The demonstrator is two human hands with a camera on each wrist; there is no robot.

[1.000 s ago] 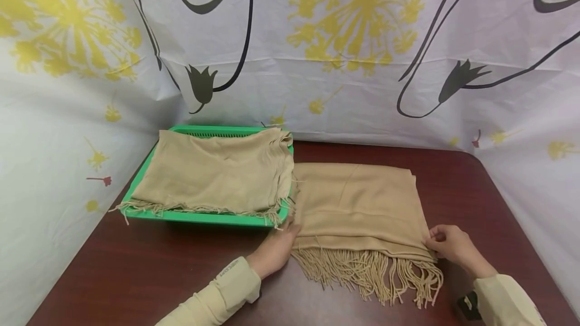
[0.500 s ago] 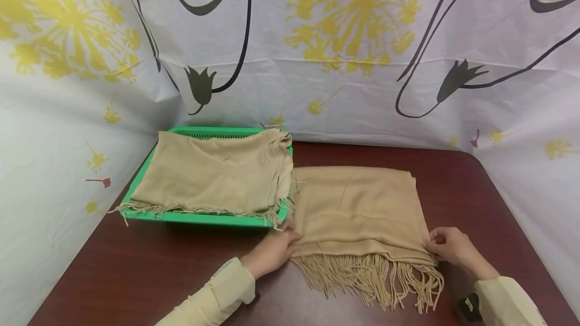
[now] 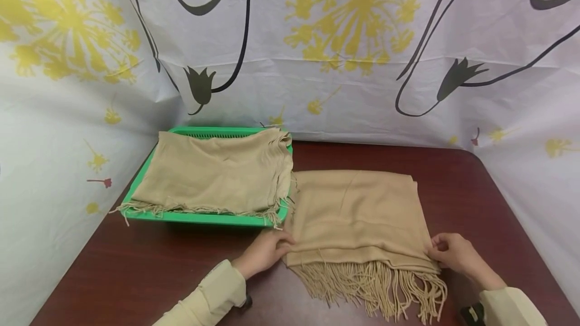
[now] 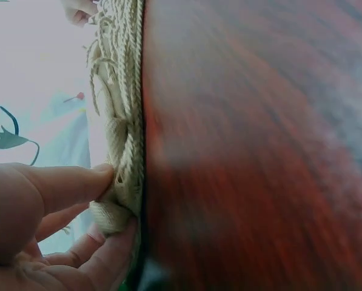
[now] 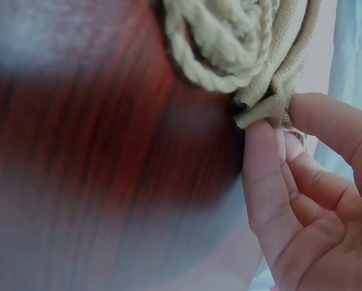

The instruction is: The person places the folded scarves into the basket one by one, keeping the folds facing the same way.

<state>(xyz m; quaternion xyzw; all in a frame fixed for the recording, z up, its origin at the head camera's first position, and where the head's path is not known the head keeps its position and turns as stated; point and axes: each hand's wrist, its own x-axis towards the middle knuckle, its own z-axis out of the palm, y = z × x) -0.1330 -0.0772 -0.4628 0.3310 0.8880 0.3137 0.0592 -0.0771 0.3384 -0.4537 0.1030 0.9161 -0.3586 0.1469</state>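
A folded tan scarf (image 3: 358, 215) lies on the dark red wooden table, its twisted fringe (image 3: 376, 286) spread toward the near side. My left hand (image 3: 265, 252) pinches the scarf's near left corner; in the left wrist view the thumb (image 4: 77, 185) presses on top with fingers beneath the folded layers. On the opposite side, my right hand (image 3: 455, 254) pinches the near right edge. The right wrist view shows the fabric edge (image 5: 268, 106) caught between thumb and index finger, with fringe loops (image 5: 220, 48) beside it.
A green plastic basket (image 3: 195, 218) stands left of the scarf, holding a stack of folded tan fringed cloths (image 3: 217, 172). A white curtain (image 3: 272, 24) with yellow and grey flowers rises behind the table (image 3: 149, 265) and along both sides.
Both hands have drawn the scarf a little toward the near side, the left hand also shifting left. The near folds look more rumpled. The basket stays in place.
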